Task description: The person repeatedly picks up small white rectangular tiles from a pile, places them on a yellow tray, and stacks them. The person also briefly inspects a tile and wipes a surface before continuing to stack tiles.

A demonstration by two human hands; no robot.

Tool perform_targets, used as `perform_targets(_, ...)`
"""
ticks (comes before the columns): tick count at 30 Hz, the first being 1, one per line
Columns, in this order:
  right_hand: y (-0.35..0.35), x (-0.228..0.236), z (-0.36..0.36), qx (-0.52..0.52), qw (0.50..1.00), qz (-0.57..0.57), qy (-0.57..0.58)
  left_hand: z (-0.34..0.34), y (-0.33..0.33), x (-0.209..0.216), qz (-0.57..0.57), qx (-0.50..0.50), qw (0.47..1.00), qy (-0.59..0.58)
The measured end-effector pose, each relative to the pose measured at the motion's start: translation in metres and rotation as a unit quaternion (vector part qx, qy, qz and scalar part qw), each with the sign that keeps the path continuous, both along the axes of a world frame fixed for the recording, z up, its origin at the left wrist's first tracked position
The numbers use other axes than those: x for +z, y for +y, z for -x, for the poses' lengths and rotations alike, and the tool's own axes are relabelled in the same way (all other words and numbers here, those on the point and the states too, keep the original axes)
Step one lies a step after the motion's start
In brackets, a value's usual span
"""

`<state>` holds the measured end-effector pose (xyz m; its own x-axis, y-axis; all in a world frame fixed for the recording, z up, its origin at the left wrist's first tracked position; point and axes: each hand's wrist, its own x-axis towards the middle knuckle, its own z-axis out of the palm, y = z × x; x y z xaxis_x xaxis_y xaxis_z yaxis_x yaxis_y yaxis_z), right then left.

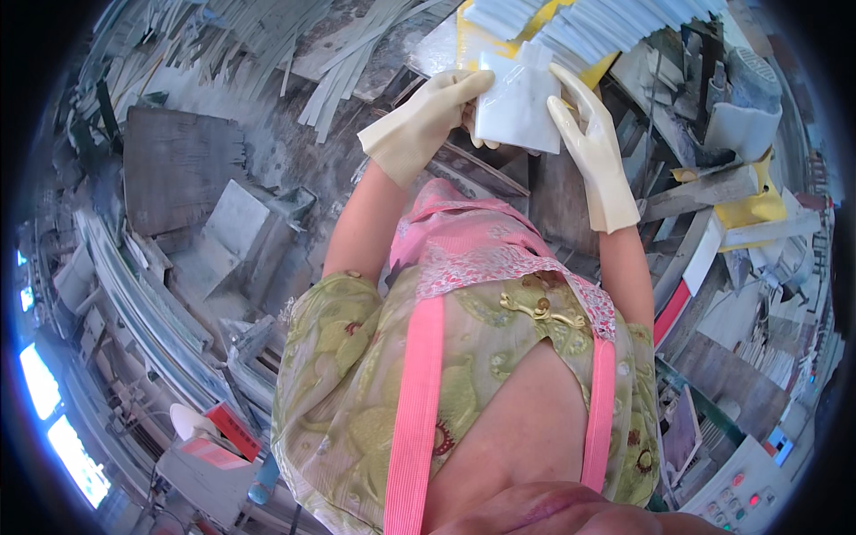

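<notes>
I hold a square white tile with faint grey veining out in front of me, its glossy face tilted up. My left hand, in a cream rubber glove, pinches the tile's left edge, thumb on top and fingers curled beneath. The matching glove covers my right hand, whose long fingers and thumb rest along the right edge, slightly spread. Another small white piece shows just behind the tile's far edge; whether it touches the tile I cannot tell.
Beyond the tile lie stacked white strips on yellow sheeting. Loose thin strips spread at the far left. A brown board lies left. Stone offcuts crowd the right, and a button panel stands at lower right.
</notes>
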<state>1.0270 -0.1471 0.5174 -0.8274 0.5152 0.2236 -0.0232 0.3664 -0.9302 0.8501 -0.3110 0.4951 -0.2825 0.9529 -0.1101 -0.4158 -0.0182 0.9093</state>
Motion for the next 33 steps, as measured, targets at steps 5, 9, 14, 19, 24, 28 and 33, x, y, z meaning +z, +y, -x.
perform_targets(5, -0.002, 0.013, -0.038, 0.009, 0.965, -0.26, -0.036, -0.018, 0.014, 0.009, -0.006, -0.055, 0.998, -0.002)
perform_targets(9, -0.013, 0.031, -0.053, -0.029, 0.933, -0.347, -0.092, -0.031, 0.027, 0.016, -0.045, -0.1, 0.994, 0.005)
perform_targets(14, -0.026, 0.044, -0.071, 0.007, 0.855, -0.493, -0.161, -0.045, 0.045, 0.022, 0.015, -0.143, 0.99, 0.016)
perform_targets(19, -0.031, 0.027, -0.079, -0.11, 0.803, -0.517, -0.274, -0.08, 0.07, 0.02, 0.073, -0.151, 0.985, 0.042)
perform_targets(24, -0.02, 0.043, -0.078, -0.152, 0.808, -0.512, -0.249, -0.08, 0.078, 0.039, 0.053, -0.145, 0.985, 0.073)
perform_targets(28, -0.004, 0.077, -0.067, -0.159, 0.825, -0.533, -0.095, -0.059, 0.081, 0.067, 0.002, -0.052, 0.997, 0.062)
perform_targets(33, 0.006, 0.097, -0.064, -0.185, 0.862, -0.472, -0.013, -0.013, 0.081, 0.091, -0.149, 0.042, 0.988, 0.01)
